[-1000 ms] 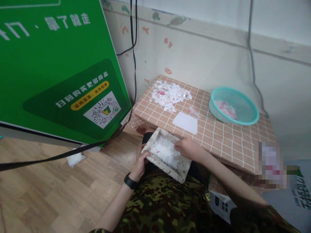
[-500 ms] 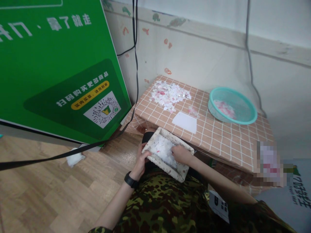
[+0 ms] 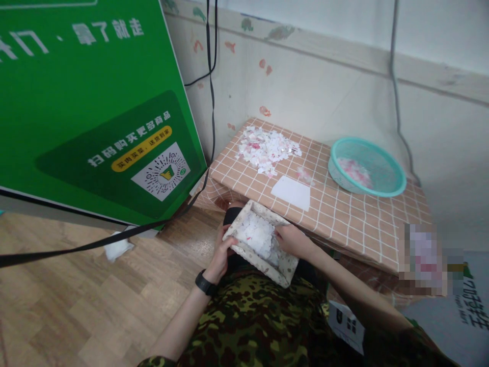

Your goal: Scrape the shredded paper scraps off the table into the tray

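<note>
A speckled off-white box (image 3: 263,265) with an open top rests over my lap, just in front of the table. White paper scraps (image 3: 255,229) with a few pink bits fill its bottom. My left hand (image 3: 224,251) grips the box's left end, thumb over the rim. Inside the right part of the box is my right hand (image 3: 291,239), its fingers curled together at the edge of the scraps. Whatever is between those fingertips is hidden.
A table with a checked brown cloth (image 3: 355,219) bears a pile of paper scraps (image 3: 265,148), a white sheet (image 3: 292,193) and a turquoise basket (image 3: 385,192) with pinkish pieces. A green cabinet (image 3: 114,92) stands left. A black strap (image 3: 153,229) crosses in front of it.
My right hand has shifted slightly right within the box, uncovering more of the scraps. The left hand and the box have stayed put.
</note>
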`<action>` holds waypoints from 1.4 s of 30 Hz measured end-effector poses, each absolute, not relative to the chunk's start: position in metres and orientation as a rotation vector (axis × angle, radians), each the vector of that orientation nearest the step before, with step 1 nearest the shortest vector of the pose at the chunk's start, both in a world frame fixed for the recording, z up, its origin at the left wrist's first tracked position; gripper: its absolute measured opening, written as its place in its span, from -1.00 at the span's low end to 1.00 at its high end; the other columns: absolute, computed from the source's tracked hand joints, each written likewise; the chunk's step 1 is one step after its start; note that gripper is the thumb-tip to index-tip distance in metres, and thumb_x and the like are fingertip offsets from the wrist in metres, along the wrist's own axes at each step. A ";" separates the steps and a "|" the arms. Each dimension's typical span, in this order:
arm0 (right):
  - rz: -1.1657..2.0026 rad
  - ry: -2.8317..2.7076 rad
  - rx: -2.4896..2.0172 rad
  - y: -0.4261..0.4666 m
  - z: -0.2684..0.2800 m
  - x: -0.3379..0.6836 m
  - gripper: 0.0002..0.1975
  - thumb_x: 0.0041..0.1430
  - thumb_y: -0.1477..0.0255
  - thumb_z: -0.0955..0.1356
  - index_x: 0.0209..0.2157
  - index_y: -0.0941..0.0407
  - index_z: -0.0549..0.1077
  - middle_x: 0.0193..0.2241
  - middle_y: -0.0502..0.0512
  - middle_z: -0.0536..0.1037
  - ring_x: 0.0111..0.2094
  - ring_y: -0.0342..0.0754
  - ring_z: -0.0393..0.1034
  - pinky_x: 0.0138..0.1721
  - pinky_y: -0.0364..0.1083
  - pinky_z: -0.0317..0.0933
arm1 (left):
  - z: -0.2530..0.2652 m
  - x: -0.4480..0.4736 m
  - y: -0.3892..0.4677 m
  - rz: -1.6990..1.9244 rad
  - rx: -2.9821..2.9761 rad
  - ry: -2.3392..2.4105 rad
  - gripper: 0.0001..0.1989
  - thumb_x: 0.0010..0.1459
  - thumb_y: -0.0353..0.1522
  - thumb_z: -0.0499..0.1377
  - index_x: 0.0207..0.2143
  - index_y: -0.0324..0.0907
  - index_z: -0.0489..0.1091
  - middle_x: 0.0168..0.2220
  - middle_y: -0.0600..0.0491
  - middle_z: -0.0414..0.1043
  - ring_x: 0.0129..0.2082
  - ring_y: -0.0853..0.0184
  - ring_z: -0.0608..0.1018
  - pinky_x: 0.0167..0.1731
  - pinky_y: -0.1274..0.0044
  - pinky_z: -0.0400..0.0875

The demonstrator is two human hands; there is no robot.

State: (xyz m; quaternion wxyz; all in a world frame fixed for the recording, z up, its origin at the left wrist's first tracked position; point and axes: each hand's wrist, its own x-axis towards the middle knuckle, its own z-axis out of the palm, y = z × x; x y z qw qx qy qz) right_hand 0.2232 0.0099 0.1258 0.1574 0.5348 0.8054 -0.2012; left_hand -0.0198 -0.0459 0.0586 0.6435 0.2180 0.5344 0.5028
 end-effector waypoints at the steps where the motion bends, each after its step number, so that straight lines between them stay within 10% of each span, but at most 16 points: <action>1: -0.593 2.312 1.560 0.009 0.125 0.224 -0.73 0.33 0.52 0.22 -0.23 0.20 0.56 -0.23 0.28 0.65 -0.17 0.02 0.54 -0.20 -0.14 0.24 | 0.058 -0.020 -0.046 1.143 0.498 1.215 -0.48 -0.10 -0.30 0.27 0.00 -0.11 0.39 -0.21 0.06 0.45 -0.28 0.21 0.50 -0.39 0.48 0.42; 23: -0.862 2.358 1.780 0.007 0.109 0.218 -0.85 0.26 0.55 0.29 -0.23 0.15 0.50 -0.29 0.15 0.62 -0.24 -0.05 0.48 -0.24 -0.17 0.18 | 0.061 -0.020 -0.045 1.139 0.492 1.217 -0.49 -0.11 -0.32 0.27 -0.02 -0.11 0.39 -0.22 0.05 0.45 -0.28 0.21 0.50 -0.40 0.49 0.42; 31: -0.530 2.360 1.564 0.000 0.130 0.224 -0.54 0.25 0.63 0.21 0.15 0.16 0.38 -0.21 0.25 0.64 -0.17 0.06 0.54 -0.20 -0.11 0.27 | 0.058 -0.020 -0.045 1.135 0.478 1.224 -0.46 -0.13 -0.29 0.29 -0.02 -0.09 0.40 -0.24 0.08 0.45 -0.29 0.21 0.50 -0.40 0.49 0.40; 42: -0.421 2.398 1.441 -0.010 0.144 0.213 -0.72 0.34 0.48 0.23 -0.10 0.11 0.57 -0.19 0.25 0.62 -0.17 0.05 0.53 -0.22 -0.11 0.26 | 0.060 -0.021 -0.046 1.132 0.499 1.207 -0.47 -0.11 -0.32 0.27 0.00 -0.10 0.39 -0.21 0.06 0.45 -0.28 0.20 0.51 -0.38 0.47 0.43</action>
